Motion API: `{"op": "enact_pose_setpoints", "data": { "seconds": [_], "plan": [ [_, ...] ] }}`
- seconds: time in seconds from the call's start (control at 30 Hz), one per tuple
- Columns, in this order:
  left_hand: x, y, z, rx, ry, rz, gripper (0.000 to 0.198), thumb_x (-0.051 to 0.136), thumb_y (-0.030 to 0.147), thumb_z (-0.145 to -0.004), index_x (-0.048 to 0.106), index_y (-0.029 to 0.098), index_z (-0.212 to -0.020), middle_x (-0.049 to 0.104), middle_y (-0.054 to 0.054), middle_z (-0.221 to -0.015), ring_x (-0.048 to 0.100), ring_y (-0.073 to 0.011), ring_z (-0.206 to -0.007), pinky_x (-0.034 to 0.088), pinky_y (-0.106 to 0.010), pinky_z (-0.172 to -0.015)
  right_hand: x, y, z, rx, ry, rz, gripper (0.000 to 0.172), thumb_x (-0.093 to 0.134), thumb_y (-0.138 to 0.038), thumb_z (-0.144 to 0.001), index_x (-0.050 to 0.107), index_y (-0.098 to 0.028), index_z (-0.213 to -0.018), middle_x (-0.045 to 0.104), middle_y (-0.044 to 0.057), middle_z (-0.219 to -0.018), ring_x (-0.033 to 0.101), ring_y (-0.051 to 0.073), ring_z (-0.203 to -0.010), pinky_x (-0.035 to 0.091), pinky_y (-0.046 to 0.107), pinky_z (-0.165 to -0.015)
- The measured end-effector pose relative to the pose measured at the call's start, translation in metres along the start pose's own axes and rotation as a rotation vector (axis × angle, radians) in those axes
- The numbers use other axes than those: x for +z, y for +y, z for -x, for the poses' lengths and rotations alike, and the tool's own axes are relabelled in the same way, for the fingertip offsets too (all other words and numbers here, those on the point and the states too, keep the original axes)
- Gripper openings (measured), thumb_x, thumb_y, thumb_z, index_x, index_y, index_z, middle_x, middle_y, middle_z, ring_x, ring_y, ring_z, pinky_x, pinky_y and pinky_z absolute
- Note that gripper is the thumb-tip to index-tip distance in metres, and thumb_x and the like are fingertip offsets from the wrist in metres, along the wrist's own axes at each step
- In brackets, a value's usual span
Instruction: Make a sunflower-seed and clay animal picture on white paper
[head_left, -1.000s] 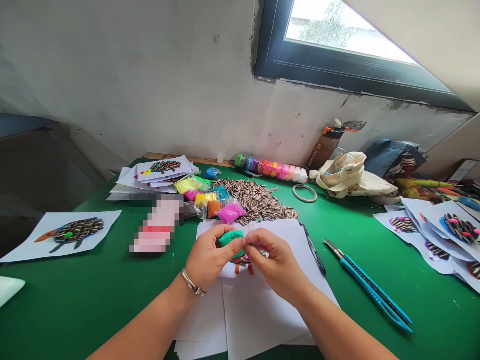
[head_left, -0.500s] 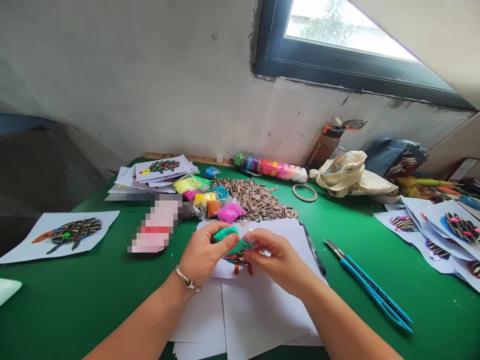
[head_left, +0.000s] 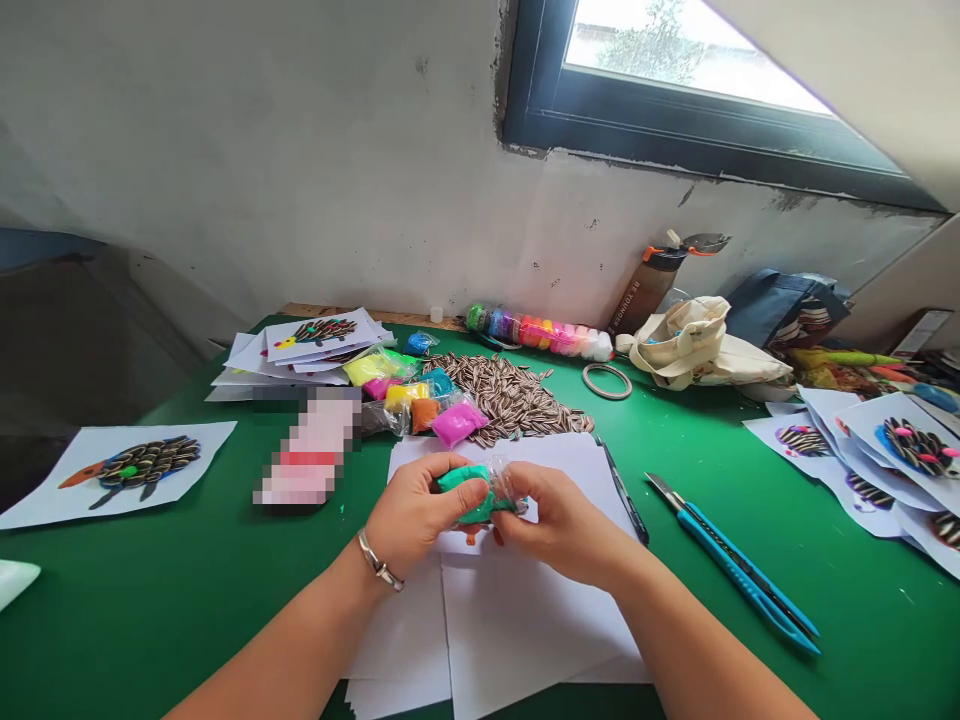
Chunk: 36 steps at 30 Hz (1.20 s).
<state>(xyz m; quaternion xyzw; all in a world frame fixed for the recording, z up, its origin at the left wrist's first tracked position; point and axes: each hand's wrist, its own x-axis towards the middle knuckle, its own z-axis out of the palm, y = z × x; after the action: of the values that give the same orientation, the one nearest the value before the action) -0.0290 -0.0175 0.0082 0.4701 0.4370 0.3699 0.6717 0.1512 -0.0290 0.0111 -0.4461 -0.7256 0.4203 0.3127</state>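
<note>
Between my two hands is a clear plastic bag of green modelling clay (head_left: 466, 484). My left hand (head_left: 420, 510), with a silver bracelet at the wrist, is closed round the clay, thumb on top. My right hand (head_left: 559, 520) pinches the bag's crumpled clear end. Both hands are just above white paper sheets (head_left: 540, 620). Under them lies a seed picture, mostly hidden, with its orange clay legs (head_left: 471, 538) showing. Beyond my hands are bags of coloured clay, among them a magenta one (head_left: 459, 424), and a heap of striped sunflower seeds (head_left: 510, 390).
A blue utility knife (head_left: 739, 565), blade out, and a black pen (head_left: 624, 495) lie at right. A tape ring (head_left: 607, 381), a bottle (head_left: 646, 285) and a cloth bag (head_left: 686, 345) stand behind. A seed bird picture (head_left: 142, 470) lies left; more pictures (head_left: 911, 450) are stacked right.
The green clay bag has turned and dropped slightly, covering more of the seed picture. My right hand has shifted a little along the bag's clear end; both hands still hold it.
</note>
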Motion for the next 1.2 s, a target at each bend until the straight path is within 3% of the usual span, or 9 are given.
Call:
{"op": "enact_pose_setpoints", "data": {
  "seconds": [0.23,0.43,0.6,0.7,0.8,0.9,1.03,1.2],
  "plan": [
    [-0.001,0.001,-0.001,-0.001,0.051,-0.006,0.039,0.079,0.042,-0.062,0.062,0.014,-0.082,0.063,-0.001,-0.069,0.064,-0.0181,-0.057,0.057,-0.035,-0.063,0.004,-0.002,0.000,0.103,-0.015,0.001,0.011,0.053,-0.012,-0.075,0.048,-0.020,-0.069,0.060,-0.002,-0.070,0.056,0.013,-0.066,0.040,0.023,-0.057],
    [-0.006,-0.001,-0.003,0.016,0.109,-0.019,0.043,0.080,0.043,-0.061,0.063,0.013,-0.087,0.066,-0.003,-0.074,0.068,-0.0227,-0.066,0.059,-0.039,-0.066,0.002,0.008,-0.003,0.226,-0.086,-0.517,0.022,0.064,-0.022,-0.076,0.043,-0.022,-0.079,0.062,-0.002,-0.074,0.065,0.018,-0.067,0.046,0.028,-0.057],
    [-0.005,-0.001,-0.003,0.010,0.103,-0.038,0.042,0.080,0.044,-0.061,0.064,0.013,-0.086,0.066,-0.003,-0.073,0.068,-0.0231,-0.066,0.059,-0.038,-0.065,0.002,0.012,-0.005,0.229,-0.089,-0.653,0.027,0.070,-0.028,-0.075,0.043,-0.022,-0.075,0.060,-0.002,-0.072,0.066,0.020,-0.069,0.048,0.032,-0.059],
    [-0.007,-0.001,-0.004,0.021,0.124,-0.038,0.043,0.080,0.044,-0.060,0.066,0.013,-0.085,0.065,-0.003,-0.075,0.066,-0.0219,-0.067,0.059,-0.037,-0.064,-0.004,0.017,-0.008,0.248,-0.015,-0.665,0.028,0.072,-0.032,-0.074,0.046,-0.021,-0.073,0.058,-0.004,-0.069,0.062,0.015,-0.064,0.047,0.030,-0.061],
    [-0.012,-0.004,-0.007,0.056,0.179,-0.013,0.042,0.081,0.044,-0.060,0.066,0.013,-0.085,0.063,-0.002,-0.077,0.064,-0.0192,-0.068,0.058,-0.034,-0.062,-0.014,0.023,-0.011,0.273,0.158,-0.636,0.029,0.070,-0.039,-0.076,0.051,-0.019,-0.073,0.058,-0.003,-0.069,0.058,0.012,-0.067,0.045,0.026,-0.065],
    [-0.020,-0.009,-0.010,0.098,0.219,0.016,0.043,0.079,0.045,-0.063,0.066,0.014,-0.090,0.064,-0.002,-0.079,0.062,-0.0181,-0.070,0.057,-0.032,-0.064,-0.019,0.026,-0.013,0.304,0.263,-0.657,0.031,0.065,-0.046,-0.080,0.052,-0.018,-0.074,0.058,-0.003,-0.067,0.057,0.012,-0.065,0.042,0.024,-0.060],
    [-0.028,-0.013,-0.014,0.136,0.290,-0.062,0.043,0.073,0.051,-0.069,0.067,0.015,-0.090,0.064,-0.003,-0.077,0.060,-0.0162,-0.068,0.054,-0.028,-0.061,-0.017,0.025,-0.013,0.343,0.289,-0.721,0.034,0.061,-0.050,-0.082,0.048,-0.019,-0.072,0.058,-0.002,-0.064,0.058,0.013,-0.061,0.040,0.024,-0.055],
    [-0.030,-0.009,-0.017,0.135,0.352,-0.010,0.045,0.076,0.052,-0.065,0.067,0.013,-0.087,0.064,-0.004,-0.076,0.061,-0.0171,-0.070,0.055,-0.030,-0.065,-0.016,0.024,-0.012,0.351,0.256,-0.748,0.031,0.065,-0.046,-0.079,0.051,-0.019,-0.075,0.060,-0.001,-0.068,0.060,0.013,-0.064,0.041,0.023,-0.056]
  ]
}}
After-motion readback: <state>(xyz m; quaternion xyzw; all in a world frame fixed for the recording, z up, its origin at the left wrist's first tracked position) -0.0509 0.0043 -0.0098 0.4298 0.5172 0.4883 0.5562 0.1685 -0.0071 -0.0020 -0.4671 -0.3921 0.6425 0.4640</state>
